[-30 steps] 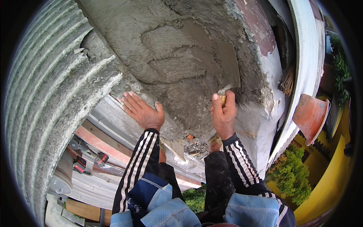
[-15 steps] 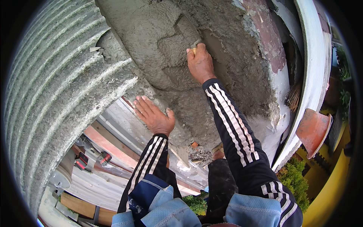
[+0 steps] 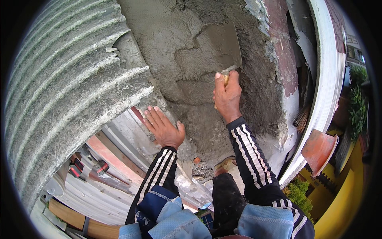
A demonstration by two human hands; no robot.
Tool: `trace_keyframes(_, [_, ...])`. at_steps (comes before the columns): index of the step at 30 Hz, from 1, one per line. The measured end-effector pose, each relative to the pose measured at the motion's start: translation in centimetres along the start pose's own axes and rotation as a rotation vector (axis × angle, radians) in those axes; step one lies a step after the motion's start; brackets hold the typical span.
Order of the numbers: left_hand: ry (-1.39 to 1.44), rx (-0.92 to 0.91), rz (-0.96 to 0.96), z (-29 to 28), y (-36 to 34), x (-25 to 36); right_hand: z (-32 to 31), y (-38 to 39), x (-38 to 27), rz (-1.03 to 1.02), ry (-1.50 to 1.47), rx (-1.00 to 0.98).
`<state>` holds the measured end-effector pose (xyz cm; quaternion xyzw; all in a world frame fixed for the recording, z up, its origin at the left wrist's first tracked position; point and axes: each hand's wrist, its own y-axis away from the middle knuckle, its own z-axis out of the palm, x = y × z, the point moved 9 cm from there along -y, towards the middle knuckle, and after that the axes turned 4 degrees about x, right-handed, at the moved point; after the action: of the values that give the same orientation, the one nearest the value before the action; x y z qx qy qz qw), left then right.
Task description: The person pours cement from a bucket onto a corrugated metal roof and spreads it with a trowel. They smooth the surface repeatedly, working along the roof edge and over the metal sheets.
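My right hand (image 3: 228, 97) is closed around the wooden handle of a trowel (image 3: 230, 57). Its broad blade lies against wet grey mortar (image 3: 163, 44) spread over the rough surface ahead of me, and smeared mortar makes its left edge hard to pick out. To the left, my left hand (image 3: 164, 129) is open and flat, palm down at the lower edge of the mortared surface, beside the corrugated sheet. Nothing is in it.
Corrugated grey roofing (image 3: 79, 75) with a broken edge fills the left. On the right, an orange bucket (image 3: 318, 151) hangs or stands beyond a curved white edge (image 3: 318, 103), near a brush (image 3: 303, 118). A red-and-black power tool (image 3: 102, 167) lies lower left. Rubble (image 3: 202, 170) sits below.
My right hand has drawn the trowel down and to the right over the mortar, and more of its blade shows. The left hand keeps its place while the view has shifted slightly.
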<state>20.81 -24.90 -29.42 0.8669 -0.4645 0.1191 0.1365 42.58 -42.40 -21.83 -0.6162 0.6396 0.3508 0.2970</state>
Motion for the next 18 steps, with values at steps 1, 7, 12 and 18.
trace_keyframes(1, [0.006, -0.004, -0.004, 0.0, 0.0, 0.0, 1.8, -0.2, 0.0, -0.095, 0.097, -0.085])
trace_keyframes(7, [0.018, -0.001, -0.003, 0.2, 0.1, -0.1, 11.6, -6.5, 4.3, 0.059, 0.156, -0.330])
trace_keyframes(12, [0.030, 0.020, 0.006, 0.1, 0.2, -0.2, 10.8, -12.6, 0.9, -0.100, 0.285, -0.143])
trace_keyframes(18, [0.043, -0.003, -0.009, -0.1, 0.0, -0.1, 7.6, -13.2, -2.0, -0.094, 0.203, -0.095])
